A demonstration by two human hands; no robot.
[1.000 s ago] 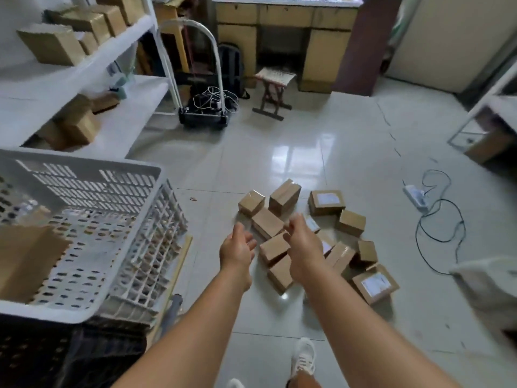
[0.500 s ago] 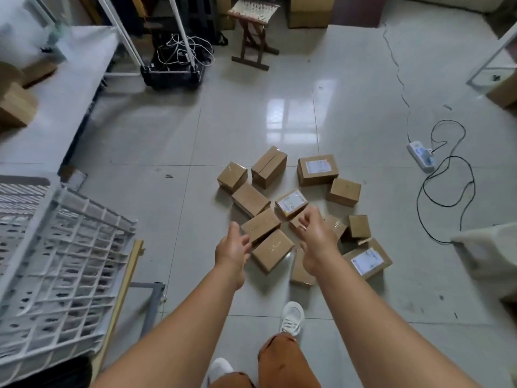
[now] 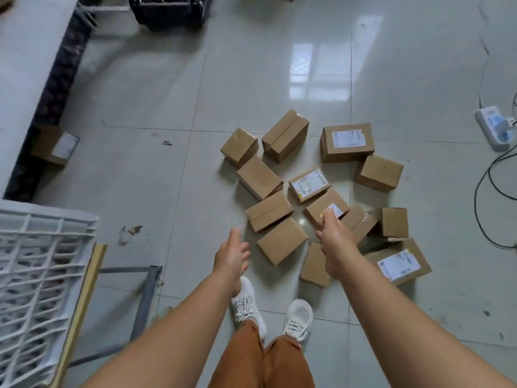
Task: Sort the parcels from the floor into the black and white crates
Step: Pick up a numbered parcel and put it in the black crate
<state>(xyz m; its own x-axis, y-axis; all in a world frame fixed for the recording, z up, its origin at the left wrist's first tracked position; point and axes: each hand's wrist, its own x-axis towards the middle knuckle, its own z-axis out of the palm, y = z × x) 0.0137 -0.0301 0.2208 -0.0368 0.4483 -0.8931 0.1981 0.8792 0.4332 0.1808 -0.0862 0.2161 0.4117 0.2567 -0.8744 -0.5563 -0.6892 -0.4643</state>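
Several brown cardboard parcels lie clustered on the tiled floor, some with white labels, such as one labelled parcel (image 3: pixel 309 184) in the middle and a plain parcel (image 3: pixel 282 240) nearest me. My right hand (image 3: pixel 334 236) reaches over the cluster, thumb up beside a labelled parcel (image 3: pixel 326 207), holding nothing. My left hand (image 3: pixel 231 254) hangs with relaxed fingers just left of the plain parcel, not touching it. The white crate (image 3: pixel 42 275) stands at the lower left. No black crate shows.
A lone labelled parcel (image 3: pixel 56 145) lies by the white shelf's (image 3: pixel 25 65) base at left. A power strip (image 3: pixel 495 126) and black cable (image 3: pixel 486 197) lie at right. A black trolley base (image 3: pixel 167 9) stands at the top. My white shoes (image 3: pixel 246 303) stand just before the parcels.
The view has tilted down and moved closer to the parcels. Both hands have lowered towards the cluster; the right hand now reaches the labelled parcel in the middle.
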